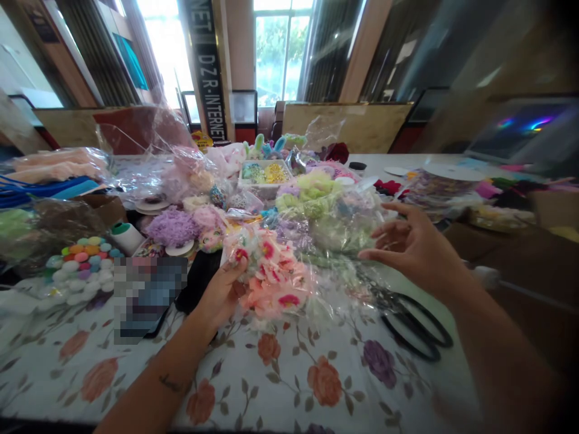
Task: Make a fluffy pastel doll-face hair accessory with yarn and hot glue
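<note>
My left hand grips the left side of a clear plastic bag of pink artificial flowers, thumb on top. The bag is just above the flowered tablecloth. My right hand is raised to the right of it, fingers curved and apart, with nothing in them. Beneath the right hand lies a pair of scissors with black handles; clear plastic partly covers the blades. Behind the bag, yellow-green fluffy pieces sit in clear wrapping.
A blurred-out phone-like object and a black item lie on the left. Beyond are coloured pompoms, a thread spool, purple fluff and a bead box. A cardboard box stands at right.
</note>
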Motion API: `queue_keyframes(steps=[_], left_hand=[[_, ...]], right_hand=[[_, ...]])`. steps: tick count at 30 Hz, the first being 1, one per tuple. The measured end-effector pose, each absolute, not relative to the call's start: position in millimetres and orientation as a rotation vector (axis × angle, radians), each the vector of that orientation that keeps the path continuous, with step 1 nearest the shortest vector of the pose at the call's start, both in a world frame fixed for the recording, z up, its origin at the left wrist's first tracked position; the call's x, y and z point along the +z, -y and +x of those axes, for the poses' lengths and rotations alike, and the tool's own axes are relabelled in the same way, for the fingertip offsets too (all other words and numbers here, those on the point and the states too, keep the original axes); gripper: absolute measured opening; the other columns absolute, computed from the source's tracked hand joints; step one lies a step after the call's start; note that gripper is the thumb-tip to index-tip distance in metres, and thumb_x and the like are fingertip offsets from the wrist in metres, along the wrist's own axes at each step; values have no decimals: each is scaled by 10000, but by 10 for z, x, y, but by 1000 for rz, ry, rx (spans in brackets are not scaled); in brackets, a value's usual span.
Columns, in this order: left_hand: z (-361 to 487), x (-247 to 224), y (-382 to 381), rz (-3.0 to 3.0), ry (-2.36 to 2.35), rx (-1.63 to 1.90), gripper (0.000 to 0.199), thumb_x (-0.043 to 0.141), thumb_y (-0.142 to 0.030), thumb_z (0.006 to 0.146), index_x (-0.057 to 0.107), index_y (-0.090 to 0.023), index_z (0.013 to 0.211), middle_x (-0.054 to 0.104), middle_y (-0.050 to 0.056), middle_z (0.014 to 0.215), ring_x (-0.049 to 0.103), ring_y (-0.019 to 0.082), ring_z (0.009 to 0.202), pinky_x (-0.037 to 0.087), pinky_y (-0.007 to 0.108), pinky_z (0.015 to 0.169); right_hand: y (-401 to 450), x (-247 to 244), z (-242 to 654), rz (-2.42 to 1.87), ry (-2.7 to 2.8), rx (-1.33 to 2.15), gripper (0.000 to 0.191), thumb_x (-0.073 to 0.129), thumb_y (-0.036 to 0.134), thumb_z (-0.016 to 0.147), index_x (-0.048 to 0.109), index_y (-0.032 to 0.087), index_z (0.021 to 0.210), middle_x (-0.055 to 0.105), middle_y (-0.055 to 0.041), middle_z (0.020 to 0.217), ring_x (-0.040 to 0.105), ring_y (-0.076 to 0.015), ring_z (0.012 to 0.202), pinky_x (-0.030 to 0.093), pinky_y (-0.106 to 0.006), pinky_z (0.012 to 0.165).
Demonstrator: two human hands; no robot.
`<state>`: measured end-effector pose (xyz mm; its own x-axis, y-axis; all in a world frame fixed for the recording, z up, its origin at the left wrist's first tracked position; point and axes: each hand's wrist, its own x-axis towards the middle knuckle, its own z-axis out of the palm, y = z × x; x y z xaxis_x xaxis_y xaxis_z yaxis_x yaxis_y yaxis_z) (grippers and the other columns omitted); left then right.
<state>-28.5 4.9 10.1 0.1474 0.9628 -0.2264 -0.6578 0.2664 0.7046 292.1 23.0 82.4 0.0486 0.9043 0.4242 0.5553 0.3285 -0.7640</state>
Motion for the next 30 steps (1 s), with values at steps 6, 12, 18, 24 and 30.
queue_keyframes(steps=[6, 12, 18, 24, 30], left_hand=[[-276, 128, -47, 532, -762, 1260, 239, 811, -244, 694, 635, -153, 828, 668, -18, 690, 613, 90, 531, 483, 180, 485], [-256, 138, -28, 498, -783, 1262, 269, 823, -193, 664, 650, -152, 865, 691, -8, 750, 644, 99, 586, 508, 185, 521], [-240, 142, -37, 550, -797, 1316, 288, 819, -158, 653, 631, -162, 871, 687, -22, 752, 616, 86, 540, 474, 175, 456], [-215, 94, -21, 648, -839, 1325, 356, 795, -193, 688, 617, -173, 996, 689, 4, 849, 626, 94, 572, 457, 171, 433], [-189, 86, 1, 614, -787, 1319, 366, 779, -168, 708, 625, -188, 1040, 704, 34, 988, 683, 140, 780, 550, 213, 616]], right_hand=[[-147, 851, 2852, -1266, 1886, -462, 216, 780, 450, 706, 704, 272, 801, 647, -107, 925, 609, -307, 959, 451, -480, 941], [-125, 927, 2671, -1250, 1919, 747, 274, 765, 438, 693, 770, 280, 917, 755, -72, 929, 702, -270, 837, 560, -430, 800], [-180, 990, 2437, -1013, 1796, 1497, 355, 691, 400, 804, 710, 266, 1133, 683, -78, 1217, 650, -260, 1113, 493, -424, 980], [-314, 926, 2170, -895, 1599, 1812, 204, 683, 279, 814, 736, 227, 1004, 728, -55, 1027, 698, -149, 784, 559, -258, 708], [-383, 872, 1880, -884, 1834, 1599, 256, 643, 296, 824, 732, 243, 1058, 721, -18, 917, 617, -116, 639, 494, -231, 566]])
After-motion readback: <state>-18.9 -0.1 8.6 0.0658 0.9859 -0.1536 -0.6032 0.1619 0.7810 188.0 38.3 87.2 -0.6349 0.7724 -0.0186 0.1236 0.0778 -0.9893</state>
